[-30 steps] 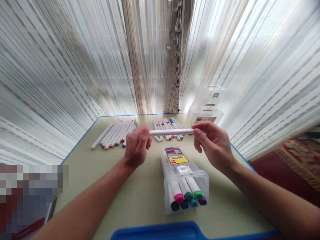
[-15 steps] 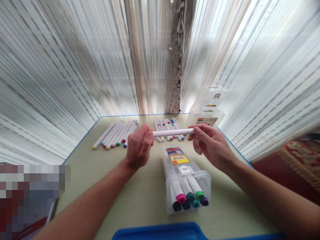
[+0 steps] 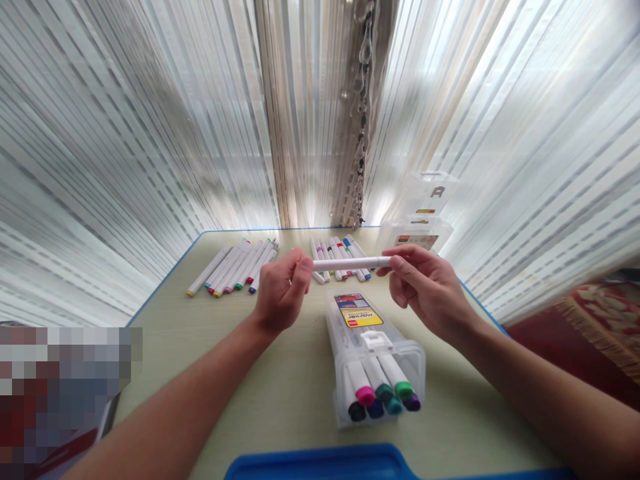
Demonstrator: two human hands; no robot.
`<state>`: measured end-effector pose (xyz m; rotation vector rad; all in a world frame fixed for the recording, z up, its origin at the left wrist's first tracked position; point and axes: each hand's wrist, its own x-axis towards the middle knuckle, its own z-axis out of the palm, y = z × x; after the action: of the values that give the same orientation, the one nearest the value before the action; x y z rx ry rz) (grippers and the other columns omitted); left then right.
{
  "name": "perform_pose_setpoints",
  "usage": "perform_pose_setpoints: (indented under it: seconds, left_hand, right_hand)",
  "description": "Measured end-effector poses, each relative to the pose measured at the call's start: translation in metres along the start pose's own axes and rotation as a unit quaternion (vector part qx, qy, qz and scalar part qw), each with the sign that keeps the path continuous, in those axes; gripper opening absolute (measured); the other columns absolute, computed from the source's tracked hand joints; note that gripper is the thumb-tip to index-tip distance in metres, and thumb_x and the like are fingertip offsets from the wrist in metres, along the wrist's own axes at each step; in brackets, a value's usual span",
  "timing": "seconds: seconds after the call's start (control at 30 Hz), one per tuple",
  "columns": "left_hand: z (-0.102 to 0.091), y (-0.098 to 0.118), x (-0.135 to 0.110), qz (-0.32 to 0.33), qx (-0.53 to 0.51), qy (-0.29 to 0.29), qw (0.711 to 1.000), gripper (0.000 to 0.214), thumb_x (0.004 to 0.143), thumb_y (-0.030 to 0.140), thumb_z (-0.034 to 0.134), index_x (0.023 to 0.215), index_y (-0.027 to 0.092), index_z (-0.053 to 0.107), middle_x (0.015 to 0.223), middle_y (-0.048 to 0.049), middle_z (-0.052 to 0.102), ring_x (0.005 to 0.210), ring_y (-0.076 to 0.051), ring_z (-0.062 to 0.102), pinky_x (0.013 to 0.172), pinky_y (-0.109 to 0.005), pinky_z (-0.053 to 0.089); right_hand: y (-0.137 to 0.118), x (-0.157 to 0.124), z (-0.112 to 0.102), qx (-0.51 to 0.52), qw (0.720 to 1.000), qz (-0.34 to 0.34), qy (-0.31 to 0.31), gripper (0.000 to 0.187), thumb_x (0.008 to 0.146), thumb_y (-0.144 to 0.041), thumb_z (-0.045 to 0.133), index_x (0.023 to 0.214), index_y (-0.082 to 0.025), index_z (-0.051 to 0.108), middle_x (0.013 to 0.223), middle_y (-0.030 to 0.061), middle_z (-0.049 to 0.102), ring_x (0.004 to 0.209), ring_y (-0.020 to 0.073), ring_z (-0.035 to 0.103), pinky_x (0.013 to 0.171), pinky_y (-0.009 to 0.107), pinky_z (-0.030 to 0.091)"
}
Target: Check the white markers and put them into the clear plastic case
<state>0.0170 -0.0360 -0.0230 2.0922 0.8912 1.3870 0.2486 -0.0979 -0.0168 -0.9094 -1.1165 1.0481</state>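
In the head view, we see our left hand (image 3: pixel 286 290) with fingers curled tightly around one end of a marker (image 3: pixel 350 264), our right hand (image 3: pixel 425 287) with fingers pinching the other. It hangs level above the counter (image 3: pixel 270 407), where a case (image 3: pixel 356 311) of pens (image 3: pixel 404 389) stands near us.

White and silvery string curtains (image 3: pixel 125 100) with broken dark dashes surround the far side, daylight glowing through them, around a brown-and-beige central band (image 3: pixel 287 133) and a hanging strand of clear teardrop beads (image 3: pixel 366 50). Against them stands a pale green, blue-edged table (image 3: pixel 175 320). At right lies a red-and-beige patterned, fringed textile (image 3: pixel 607 313), perhaps a rug.
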Motion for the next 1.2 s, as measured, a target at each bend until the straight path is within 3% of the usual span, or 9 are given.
perform_pose_setpoints:
  seconds: [0.13, 0.37, 0.7, 1.2]
  left_hand:
    - [0.0000, -0.0002, 0.0025, 0.013, 0.051, -0.005, 0.999, 0.043, 0.095, 0.041, 0.051, 0.058, 0.020, 0.047, 0.045, 0.0045, 0.043, 0.044, -0.010, 0.038, 0.048, -0.024, 0.031]
    - [0.0027, -0.0017, 0.0025, 0.072, 0.092, -0.020, 0.993, 0.045, 0.086, 0.038, 0.063, 0.053, 0.018, 0.042, 0.046, 0.0065, 0.036, 0.044, -0.007, 0.031, 0.046, -0.023, 0.026]
    - [0.0045, -0.0025, 0.0015, 0.120, 0.135, -0.055, 0.982, 0.049, 0.084, 0.039, 0.068, 0.051, 0.018, 0.038, 0.045, 0.0065, 0.035, 0.043, -0.007, 0.030, 0.046, -0.025, 0.022]
    - [0.0052, -0.0020, 0.0007, 0.117, 0.136, -0.105, 0.978, 0.050, 0.088, 0.043, 0.065, 0.051, 0.017, 0.042, 0.047, 0.0055, 0.038, 0.045, -0.007, 0.032, 0.047, -0.025, 0.024]
  right_hand:
    - [0.0000, -0.0004, -0.0010, -0.041, 0.999, -0.005, -0.003, 0.018, 0.087, -0.032, 0.075, 0.094, -0.017, 0.069, 0.070, 0.0010, 0.069, 0.040, 0.0061, 0.051, 0.037, 0.019, 0.035]
    - [-0.0010, -0.0021, 0.0043, -0.134, 0.991, -0.003, -0.002, 0.029, 0.081, -0.041, 0.079, 0.085, -0.016, 0.066, 0.048, -0.0060, 0.053, 0.037, 0.0070, 0.045, 0.035, 0.019, 0.034]
    - [0.0028, -0.0026, 0.0052, -0.191, 0.981, 0.006, -0.010, 0.038, 0.073, -0.046, 0.084, 0.080, -0.016, 0.062, 0.053, -0.0049, 0.052, 0.042, 0.0069, 0.043, 0.037, 0.019, 0.030]
    - [0.0047, -0.0044, 0.0068, -0.233, 0.972, 0.009, -0.032, 0.044, 0.066, -0.052, 0.086, 0.074, -0.018, 0.060, 0.052, -0.0054, 0.051, 0.043, 0.0077, 0.042, 0.038, 0.020, 0.028]
